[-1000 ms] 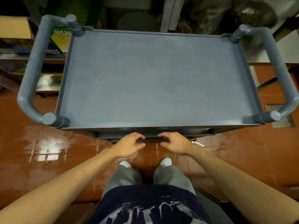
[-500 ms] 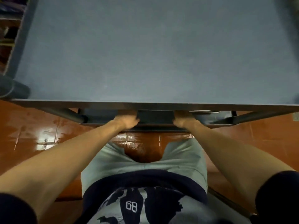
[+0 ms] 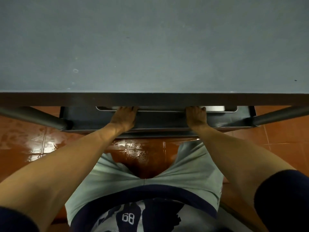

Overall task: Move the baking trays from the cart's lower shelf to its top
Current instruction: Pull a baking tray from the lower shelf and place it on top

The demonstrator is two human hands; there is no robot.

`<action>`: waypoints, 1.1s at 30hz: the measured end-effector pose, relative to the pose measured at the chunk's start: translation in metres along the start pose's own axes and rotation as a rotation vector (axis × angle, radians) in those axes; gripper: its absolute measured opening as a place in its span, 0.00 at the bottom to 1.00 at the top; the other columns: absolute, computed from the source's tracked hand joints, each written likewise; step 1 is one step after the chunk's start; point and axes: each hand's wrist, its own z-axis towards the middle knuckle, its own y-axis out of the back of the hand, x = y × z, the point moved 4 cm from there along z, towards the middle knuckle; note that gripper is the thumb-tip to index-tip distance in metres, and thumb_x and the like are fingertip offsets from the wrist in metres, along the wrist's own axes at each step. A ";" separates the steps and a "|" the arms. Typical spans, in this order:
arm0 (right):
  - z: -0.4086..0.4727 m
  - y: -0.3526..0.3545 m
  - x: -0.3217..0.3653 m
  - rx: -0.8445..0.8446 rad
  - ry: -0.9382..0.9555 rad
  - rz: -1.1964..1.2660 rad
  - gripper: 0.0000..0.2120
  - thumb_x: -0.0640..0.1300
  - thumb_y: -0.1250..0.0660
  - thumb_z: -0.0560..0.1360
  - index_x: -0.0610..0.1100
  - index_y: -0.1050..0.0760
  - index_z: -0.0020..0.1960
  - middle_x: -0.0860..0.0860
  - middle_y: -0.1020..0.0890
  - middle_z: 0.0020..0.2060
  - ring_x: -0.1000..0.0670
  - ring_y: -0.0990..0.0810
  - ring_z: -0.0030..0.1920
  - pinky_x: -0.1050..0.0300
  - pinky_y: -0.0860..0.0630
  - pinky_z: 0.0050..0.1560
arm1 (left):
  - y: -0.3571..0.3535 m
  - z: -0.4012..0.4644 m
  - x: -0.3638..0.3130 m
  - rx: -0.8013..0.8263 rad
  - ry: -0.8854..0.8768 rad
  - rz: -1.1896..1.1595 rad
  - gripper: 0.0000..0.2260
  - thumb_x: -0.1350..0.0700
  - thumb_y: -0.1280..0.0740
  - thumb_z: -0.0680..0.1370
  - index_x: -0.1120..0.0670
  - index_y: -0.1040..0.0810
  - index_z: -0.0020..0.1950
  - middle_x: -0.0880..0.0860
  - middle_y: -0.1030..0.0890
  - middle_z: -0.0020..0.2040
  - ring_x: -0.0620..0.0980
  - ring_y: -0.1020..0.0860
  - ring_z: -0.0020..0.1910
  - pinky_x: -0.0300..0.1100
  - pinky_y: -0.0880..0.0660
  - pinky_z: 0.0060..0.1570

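Note:
A metal baking tray (image 3: 215, 109) lies on the cart's lower shelf (image 3: 93, 119), only its near rim showing under the top shelf's front edge. My left hand (image 3: 123, 117) curls over that rim at its left part. My right hand (image 3: 196, 115) curls over the rim further right. The fingertips of both hands are hidden beneath the top shelf. The grey top (image 3: 150, 47) of the cart fills the upper half of the view and is bare.
Two grey cart legs slope out at the left (image 3: 33, 117) and right (image 3: 280, 115). The floor (image 3: 30, 144) is wet, shiny red-brown tile. My knees in pale shorts (image 3: 117, 174) are bent close to the cart's front.
My head has dropped lower and closer to the cart. Both hands have reached further in under the top shelf, and the tray's rim has come into sight at my fingers.

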 end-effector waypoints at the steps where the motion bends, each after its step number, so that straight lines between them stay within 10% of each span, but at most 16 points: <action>1: 0.002 -0.001 -0.003 -0.004 -0.004 0.009 0.19 0.36 0.36 0.76 0.38 0.32 0.67 0.38 0.27 0.66 0.37 0.30 0.67 0.44 0.34 0.66 | 0.000 0.000 -0.001 -0.006 -0.005 0.015 0.21 0.56 0.34 0.78 0.56 0.33 0.71 0.60 0.25 0.66 0.60 0.26 0.65 0.51 0.30 0.65; 11: -0.045 0.023 -0.011 0.048 -0.007 0.035 0.15 0.41 0.35 0.77 0.40 0.28 0.62 0.41 0.22 0.58 0.40 0.23 0.58 0.46 0.29 0.60 | 0.037 -0.042 -0.020 0.033 0.011 0.188 0.16 0.60 0.37 0.79 0.58 0.28 0.66 0.59 0.19 0.58 0.60 0.19 0.54 0.50 0.23 0.52; 33: -0.226 0.228 -0.018 -0.006 0.028 0.310 0.09 0.40 0.35 0.75 0.51 0.23 0.53 0.54 0.19 0.51 0.53 0.25 0.53 0.55 0.38 0.55 | 0.218 -0.211 -0.068 0.058 -0.192 0.265 0.16 0.52 0.32 0.78 0.55 0.28 0.64 0.53 0.20 0.58 0.53 0.22 0.58 0.46 0.28 0.59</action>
